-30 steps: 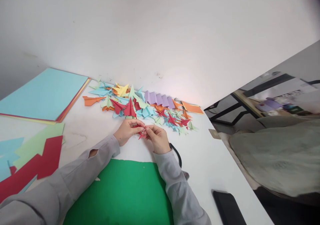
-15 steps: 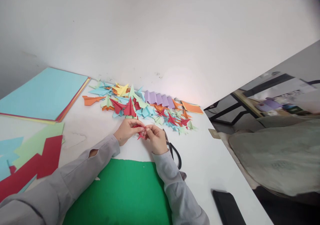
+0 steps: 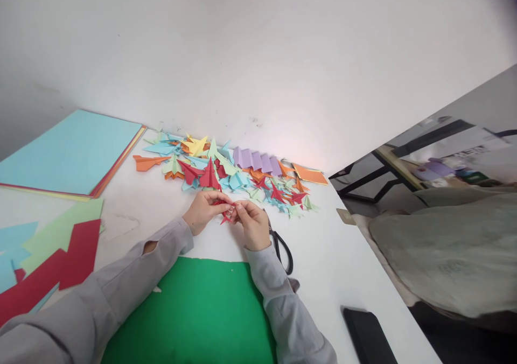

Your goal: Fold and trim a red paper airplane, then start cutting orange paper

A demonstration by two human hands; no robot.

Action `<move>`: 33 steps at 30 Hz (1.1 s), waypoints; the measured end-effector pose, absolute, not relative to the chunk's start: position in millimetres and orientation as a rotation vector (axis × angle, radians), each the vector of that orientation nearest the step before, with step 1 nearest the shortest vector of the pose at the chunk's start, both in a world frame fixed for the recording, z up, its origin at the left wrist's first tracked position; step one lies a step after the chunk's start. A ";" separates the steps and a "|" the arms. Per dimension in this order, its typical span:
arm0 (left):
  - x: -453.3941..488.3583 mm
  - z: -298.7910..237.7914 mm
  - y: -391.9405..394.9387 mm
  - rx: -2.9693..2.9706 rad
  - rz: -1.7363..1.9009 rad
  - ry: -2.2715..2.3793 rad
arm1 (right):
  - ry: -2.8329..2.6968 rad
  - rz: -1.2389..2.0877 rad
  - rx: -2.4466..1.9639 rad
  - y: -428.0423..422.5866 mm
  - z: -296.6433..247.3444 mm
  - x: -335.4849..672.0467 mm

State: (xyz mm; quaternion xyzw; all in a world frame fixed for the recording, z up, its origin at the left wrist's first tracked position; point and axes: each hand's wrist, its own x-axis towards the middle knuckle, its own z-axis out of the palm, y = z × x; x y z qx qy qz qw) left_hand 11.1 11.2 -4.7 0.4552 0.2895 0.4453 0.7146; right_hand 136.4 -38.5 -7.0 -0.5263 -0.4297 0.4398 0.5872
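Both hands meet over the white table, just beyond a green mat (image 3: 194, 305). My left hand (image 3: 204, 211) pinches a small piece of folded red paper (image 3: 225, 219) between thumb and fingers. On its other side my right hand (image 3: 253, 225) pinches the same paper with thumb and forefinger. A pointed red tip sticks out below the fingers; most of the paper is hidden by them. Just beyond the hands spreads a heap of small folded paper planes (image 3: 210, 175) in red, blue, green, orange and yellow. Black-handled scissors (image 3: 285, 251) lie partly behind my right wrist.
A stack of coloured sheets (image 3: 76, 151) topped with light blue lies at the back left. Cut paper pieces (image 3: 83, 251) are nearer on the left. Pleated purple paper (image 3: 257, 161) stands against the wall. A black phone-like object (image 3: 369, 334) lies near the table's right edge.
Both hands keep their hold on the red paper and have barely moved. The fingers and the red tip have shifted by a very small amount.
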 end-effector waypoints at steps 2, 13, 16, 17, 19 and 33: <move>11.0 -4.6 11.1 1.012 0.985 0.643 | -0.988 1.039 -1.214 -38.4 -8.1 136.5; 12.1 -6.9 10.9 1.188 1.012 0.701 | -0.867 1.072 -1.205 -36.1 -16.3 138.5; 12.3 -6.9 10.6 1.207 1.014 0.718 | -0.869 0.989 -1.256 -35.1 -19.1 139.0; 12.3 -6.4 10.4 1.201 1.003 0.720 | -0.870 0.974 -1.267 -35.0 -19.7 139.1; 12.2 -4.9 9.8 1.187 0.979 0.717 | -0.866 0.973 -1.275 -35.1 -19.9 139.1; 12.1 -0.3 8.2 1.170 1.010 0.776 | -0.753 0.976 -1.200 -35.5 -18.7 139.7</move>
